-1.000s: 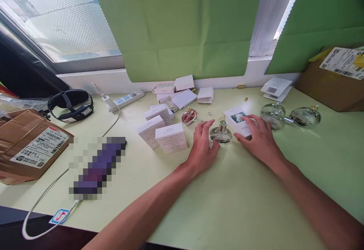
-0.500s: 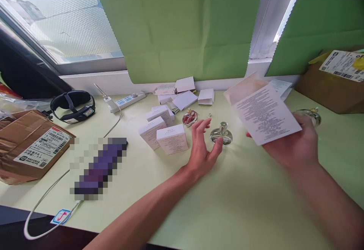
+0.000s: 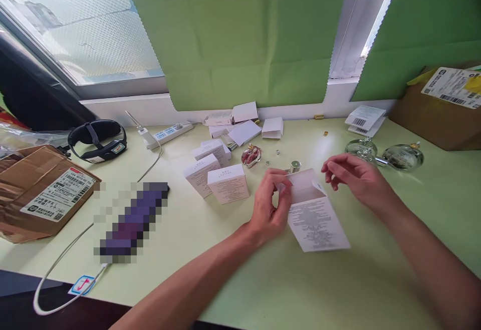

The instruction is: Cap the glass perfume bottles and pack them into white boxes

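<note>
Pale green desk (image 3: 376,280) under both hands: the left hand (image 3: 268,207) pinches the white carton (image 3: 313,212) at its open flap, the right hand (image 3: 356,180) hovering slack just beyond the flap's far corner.

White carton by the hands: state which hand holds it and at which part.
The left hand holds the white carton by its open upper end, fingers at the left edge near the flap. The right hand is open beside it, holding nothing.

Your left hand (image 3: 268,205) pinches the open end of a white box (image 3: 313,215) above the table (image 3: 338,285); your right hand (image 3: 355,180) hovers just beside its flap, fingers loose. A bottle's cap (image 3: 295,165) shows behind.
</note>
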A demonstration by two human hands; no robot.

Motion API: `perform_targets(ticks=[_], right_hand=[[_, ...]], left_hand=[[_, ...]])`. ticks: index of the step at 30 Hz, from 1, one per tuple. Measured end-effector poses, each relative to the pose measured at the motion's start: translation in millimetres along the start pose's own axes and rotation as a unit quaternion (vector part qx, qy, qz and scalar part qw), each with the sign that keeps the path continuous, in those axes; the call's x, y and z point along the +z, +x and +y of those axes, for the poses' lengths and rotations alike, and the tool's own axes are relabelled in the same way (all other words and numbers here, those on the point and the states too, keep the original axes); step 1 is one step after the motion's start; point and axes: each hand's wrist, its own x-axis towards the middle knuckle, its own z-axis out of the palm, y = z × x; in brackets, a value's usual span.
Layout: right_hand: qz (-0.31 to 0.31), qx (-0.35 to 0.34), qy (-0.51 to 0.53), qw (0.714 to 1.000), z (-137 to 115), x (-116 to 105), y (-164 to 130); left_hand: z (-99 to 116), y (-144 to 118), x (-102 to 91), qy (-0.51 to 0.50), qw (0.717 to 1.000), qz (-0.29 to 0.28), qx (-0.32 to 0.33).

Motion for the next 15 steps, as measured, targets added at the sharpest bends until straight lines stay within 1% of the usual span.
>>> perform_targets(ticks=[1, 2, 3, 4, 6, 8, 10, 12, 13, 15], right_hand=[[0.037, -0.021, -0.047, 0.998, 4, 3, 3], [0.049, -0.034, -0.086, 0.995, 9, 7, 5], [0.037, -0.043, -0.112, 0.992, 14, 11, 7], [0.012, -0.047, -0.127, 0.991, 18, 16, 8], [-0.036, -0.045, -0.131, 0.990, 24, 25, 9], [-0.072, -0.043, -0.129, 0.988, 25, 33, 9], [-0.095, -0.048, -0.130, 0.986, 24, 39, 7], [-0.094, -0.049, -0.141, 0.984, 22, 42, 7], [-0.083, -0.044, -0.148, 0.984, 22, 42, 7], [-0.043, -0.033, -0.156, 0.986, 22, 39, 8]], left_hand=[[1, 0, -0.6, 0.007, 1.000, -0.011, -0.004], [1, -1, -1.4, 0.014, 1.000, -0.018, -0.009], [2, -1, -2.1, 0.022, 0.999, -0.021, -0.012], [2, -2, -2.9, 0.029, 0.999, -0.020, -0.014], [1, -2, -4.5, 0.039, 0.999, -0.008, -0.013], [0, -1, -6.1, 0.045, 0.999, 0.014, -0.006], [0, 1, -7.5, 0.048, 0.998, 0.041, 0.004], [-1, 2, -8.6, 0.052, 0.997, 0.063, 0.008], [-1, 3, -9.0, 0.054, 0.996, 0.070, 0.010], [-2, 5, -9.7, 0.063, 0.995, 0.078, 0.015]])
